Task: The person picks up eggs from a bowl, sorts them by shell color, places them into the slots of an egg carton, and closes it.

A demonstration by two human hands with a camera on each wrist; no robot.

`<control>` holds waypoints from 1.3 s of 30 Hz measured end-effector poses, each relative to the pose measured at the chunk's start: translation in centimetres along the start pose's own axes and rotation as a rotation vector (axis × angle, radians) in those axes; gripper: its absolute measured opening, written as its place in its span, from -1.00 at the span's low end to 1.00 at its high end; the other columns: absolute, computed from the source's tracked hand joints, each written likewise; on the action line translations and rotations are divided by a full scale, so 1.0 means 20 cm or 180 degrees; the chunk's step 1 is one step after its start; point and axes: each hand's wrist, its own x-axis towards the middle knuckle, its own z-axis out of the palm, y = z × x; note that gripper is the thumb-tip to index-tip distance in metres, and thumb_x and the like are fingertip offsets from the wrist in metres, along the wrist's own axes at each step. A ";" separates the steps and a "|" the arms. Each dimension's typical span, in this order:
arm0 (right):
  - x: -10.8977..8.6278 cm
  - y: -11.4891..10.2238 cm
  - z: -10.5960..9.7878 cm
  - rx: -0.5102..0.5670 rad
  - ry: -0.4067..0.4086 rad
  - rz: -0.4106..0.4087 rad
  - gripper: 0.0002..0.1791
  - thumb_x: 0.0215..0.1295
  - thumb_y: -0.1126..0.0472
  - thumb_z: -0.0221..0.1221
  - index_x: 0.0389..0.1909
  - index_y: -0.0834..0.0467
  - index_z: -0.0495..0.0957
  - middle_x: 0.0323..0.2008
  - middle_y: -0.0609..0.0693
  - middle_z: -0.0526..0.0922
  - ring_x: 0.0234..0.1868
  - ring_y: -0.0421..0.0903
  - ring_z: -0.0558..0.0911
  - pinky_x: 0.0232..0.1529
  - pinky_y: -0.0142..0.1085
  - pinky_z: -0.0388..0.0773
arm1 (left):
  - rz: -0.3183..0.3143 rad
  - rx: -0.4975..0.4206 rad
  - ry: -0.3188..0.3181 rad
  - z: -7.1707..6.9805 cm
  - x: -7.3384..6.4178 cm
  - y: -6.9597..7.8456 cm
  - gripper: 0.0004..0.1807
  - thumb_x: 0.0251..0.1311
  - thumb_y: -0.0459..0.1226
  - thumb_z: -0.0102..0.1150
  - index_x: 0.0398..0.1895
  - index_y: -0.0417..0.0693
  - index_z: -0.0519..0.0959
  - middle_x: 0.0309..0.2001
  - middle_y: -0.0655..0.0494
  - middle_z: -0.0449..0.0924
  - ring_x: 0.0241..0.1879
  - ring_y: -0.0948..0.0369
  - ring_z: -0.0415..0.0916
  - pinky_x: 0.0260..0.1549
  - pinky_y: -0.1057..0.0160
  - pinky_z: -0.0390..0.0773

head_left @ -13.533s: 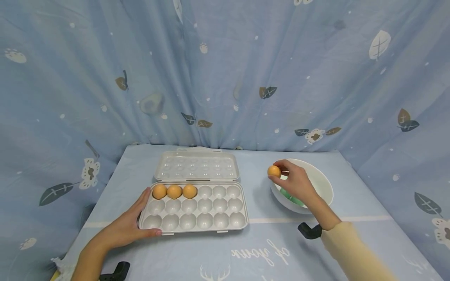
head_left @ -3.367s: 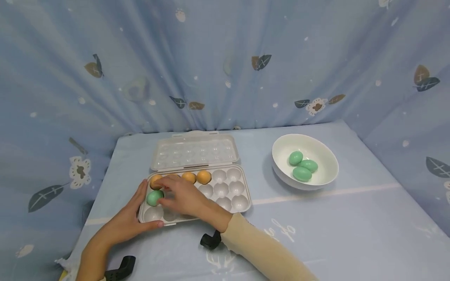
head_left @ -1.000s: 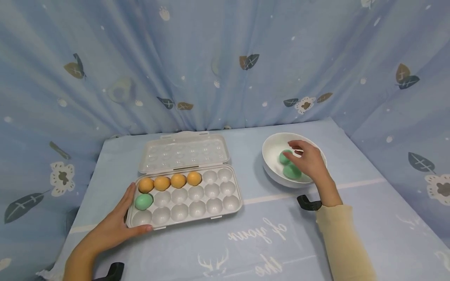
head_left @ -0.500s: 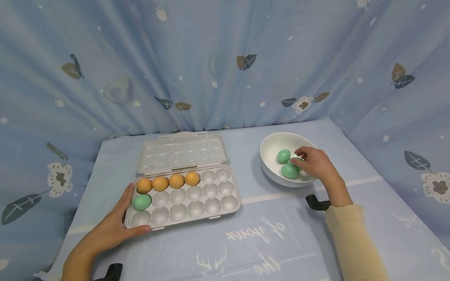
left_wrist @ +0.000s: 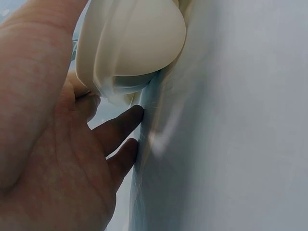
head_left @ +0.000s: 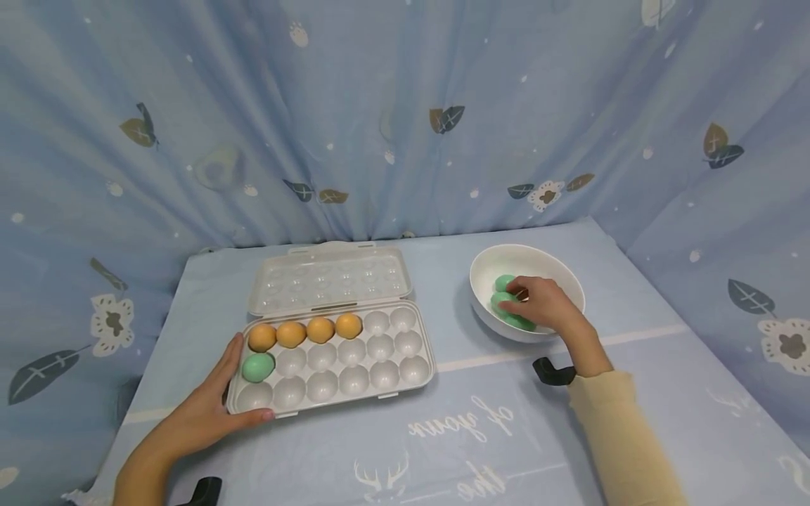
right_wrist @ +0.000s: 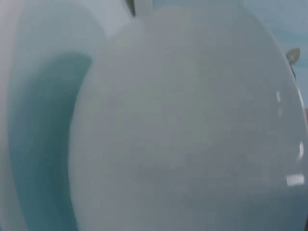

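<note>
My left hand (head_left: 199,414) holds the left end of an open grey egg carton (head_left: 422,372), thumb along the front edge and fingers at the left side. In the left wrist view, two fingers (left_wrist: 126,126) reach past the carton's pale side (left_wrist: 139,43). Several orange-yellow eggs (head_left: 320,329) fill the left part of the back row, and one green egg (head_left: 258,367) sits leftmost in the middle row. Inside a white bowl (head_left: 479,270), my right hand (head_left: 545,303) pinches a green egg (head_left: 501,302) by thumb and fingertips. Two others, a back egg (head_left: 504,282) and a front egg (head_left: 520,322), lie beside it.
The carton's clear lid (head_left: 332,281) lies folded back behind it. A light blue printed cloth (head_left: 468,450) covers the table, and a patterned curtain (head_left: 380,105) hangs close behind. The right wrist view is filled by the bowl's outer wall (right_wrist: 183,120).
Since the oldest frame, a fourth yellow egg and then a green egg have gone into the carton. The right hand went back to the bowl and now grips a green egg, shifted left.
</note>
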 end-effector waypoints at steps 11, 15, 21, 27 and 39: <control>0.07 -0.10 0.09 -0.0055 -0.0150 -0.0276 -0.58 0.37 0.21 0.30 0.20 0.25 0.59 0.05 0.18 0.72 0.06 0.13 0.70 0.10 0.04 0.63 | -0.0007 0.0060 0.0023 0.01 0.00 0.00 0.47 0.08 0.05 0.54 0.67 0.13 -0.50 0.67 -0.17 -0.54 0.58 -0.42 -0.35 0.30 -0.62 -0.04; 0.07 -0.12 0.09 -0.0042 -0.0121 -0.0285 -0.58 0.37 0.23 0.30 0.22 0.23 0.59 0.08 0.18 0.70 0.10 0.15 0.69 0.12 0.04 0.63 | -0.0026 0.0113 0.0041 0.01 0.00 0.00 0.47 0.06 0.08 0.54 0.67 0.12 -0.50 0.67 -0.17 -0.52 0.58 -0.42 -0.32 0.30 -0.61 -0.01; 0.05 -0.13 0.07 0.0253 0.0093 -0.0367 -0.55 0.36 0.16 0.33 0.22 0.21 0.58 0.11 0.17 0.69 0.15 0.17 0.68 0.14 0.04 0.64 | 0.0012 0.0107 0.0075 0.01 0.00 0.00 0.49 0.04 0.08 0.56 0.67 0.10 -0.49 0.67 -0.17 -0.50 0.58 -0.41 -0.31 0.30 -0.61 -0.01; 0.04 -0.17 0.05 0.0585 0.0414 -0.0426 -0.46 0.38 0.08 0.35 0.29 0.23 0.53 0.16 0.21 0.66 0.16 0.20 0.68 0.15 0.04 0.65 | 0.0036 0.0063 0.0057 0.00 0.00 -0.01 0.49 0.05 0.08 0.56 0.67 0.08 -0.49 0.67 -0.19 -0.51 0.58 -0.41 -0.34 0.32 -0.60 -0.04; 0.05 -0.40 0.08 0.1057 0.0586 -0.0630 -0.46 0.32 0.01 0.41 0.25 0.11 0.56 0.13 0.10 0.67 0.14 0.06 0.73 0.07 -0.18 0.71 | -0.0046 0.0078 0.0052 0.01 0.00 0.01 0.52 0.01 0.11 0.57 0.67 0.06 -0.50 0.66 -0.23 -0.51 0.59 -0.40 -0.35 0.34 -0.58 -0.07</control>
